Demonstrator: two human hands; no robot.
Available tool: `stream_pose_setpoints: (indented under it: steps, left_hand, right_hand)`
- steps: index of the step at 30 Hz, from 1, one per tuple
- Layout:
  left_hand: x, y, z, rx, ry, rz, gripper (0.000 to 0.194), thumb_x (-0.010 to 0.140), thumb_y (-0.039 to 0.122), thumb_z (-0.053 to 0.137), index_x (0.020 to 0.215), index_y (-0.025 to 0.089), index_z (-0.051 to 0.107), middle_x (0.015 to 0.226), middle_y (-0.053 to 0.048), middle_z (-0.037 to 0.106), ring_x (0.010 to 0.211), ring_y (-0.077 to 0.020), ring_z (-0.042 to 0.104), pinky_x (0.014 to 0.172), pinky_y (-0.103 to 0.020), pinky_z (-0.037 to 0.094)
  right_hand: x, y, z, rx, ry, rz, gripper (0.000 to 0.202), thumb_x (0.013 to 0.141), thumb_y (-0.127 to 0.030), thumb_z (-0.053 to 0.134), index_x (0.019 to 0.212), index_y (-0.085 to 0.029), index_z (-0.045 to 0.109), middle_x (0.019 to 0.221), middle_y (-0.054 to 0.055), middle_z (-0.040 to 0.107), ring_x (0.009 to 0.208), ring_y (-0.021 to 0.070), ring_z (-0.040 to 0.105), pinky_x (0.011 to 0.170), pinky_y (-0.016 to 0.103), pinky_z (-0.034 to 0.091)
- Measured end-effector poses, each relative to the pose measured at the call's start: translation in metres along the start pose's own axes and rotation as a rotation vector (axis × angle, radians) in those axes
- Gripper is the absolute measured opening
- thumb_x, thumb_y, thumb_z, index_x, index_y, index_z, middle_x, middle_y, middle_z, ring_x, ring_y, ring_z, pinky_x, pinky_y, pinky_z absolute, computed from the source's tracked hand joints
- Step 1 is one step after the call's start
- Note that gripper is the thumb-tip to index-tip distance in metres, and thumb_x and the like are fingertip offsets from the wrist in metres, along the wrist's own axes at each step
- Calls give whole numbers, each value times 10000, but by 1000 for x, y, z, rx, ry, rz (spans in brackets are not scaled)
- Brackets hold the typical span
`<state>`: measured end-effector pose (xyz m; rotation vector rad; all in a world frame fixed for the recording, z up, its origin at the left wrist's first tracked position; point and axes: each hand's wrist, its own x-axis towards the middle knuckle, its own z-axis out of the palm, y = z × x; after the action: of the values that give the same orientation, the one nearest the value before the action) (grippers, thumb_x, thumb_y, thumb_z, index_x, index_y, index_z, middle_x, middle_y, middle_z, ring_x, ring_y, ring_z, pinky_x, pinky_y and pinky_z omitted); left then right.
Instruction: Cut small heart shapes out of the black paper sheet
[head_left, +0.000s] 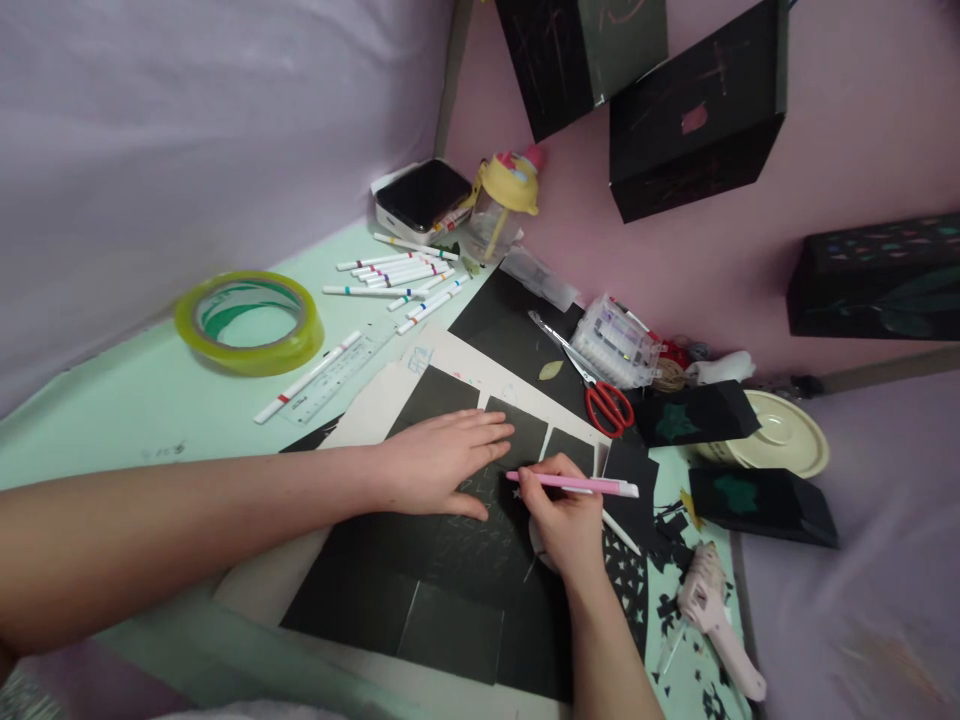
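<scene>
Black paper [465,560] with faint pencil-like marks lies over a white sheet on the pale green table. My left hand [442,462] rests flat on its upper part, fingers spread and nothing held. In my right hand [562,510] is a pink pen [574,483] with a white end, its tip pointing left just above or on the black paper, right of my left fingers. A white pen [621,532] lies beneath and to the right of my right hand, beside black paper with cut star shapes [626,580].
Yellow tape roll [250,322], ruler [341,375] and several white markers [405,270] are at left. Behind stand a phone [425,194] and bottle [499,205]. Red-handled scissors [609,408], a clear box [615,345], black boxes [761,505] and a glue gun [712,610] are right.
</scene>
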<state>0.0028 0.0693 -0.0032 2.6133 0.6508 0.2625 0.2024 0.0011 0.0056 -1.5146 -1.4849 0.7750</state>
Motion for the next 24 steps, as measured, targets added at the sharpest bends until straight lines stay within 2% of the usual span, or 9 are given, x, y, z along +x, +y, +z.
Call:
stream_pose_setpoints:
  steps: [10,17,24]
  left_hand:
    - [-1,-2,2,-7,13,6,773,842,612,590,1411,112,434,1531,-121,329,1447,-271,230,1182,-393,170]
    - [0,-1,1,-12,13,3,765,841,609,594,1402,112,447,1526,-127,337,1445,-274,236,1180,-390,177]
    - [0,0,1,-8,12,5,765,838,608,600,1398,108,452,1525,-124,338,1444,-270,240,1178,-391,184]
  right_hand:
    - [-3,1,-1,-43,-6,-10,245,839,-275,666,620,-180,611,587,-23,592,571,126,530,558,242,407]
    - [-4,1,-5,-110,-62,-52,141,861,-276,642,757,-188,680,691,0,661,630,142,590,589,250,438]
    - [-5,1,-9,-146,-90,-55,201,876,-281,619,699,-188,638,615,-16,630,562,128,556,541,240,408]
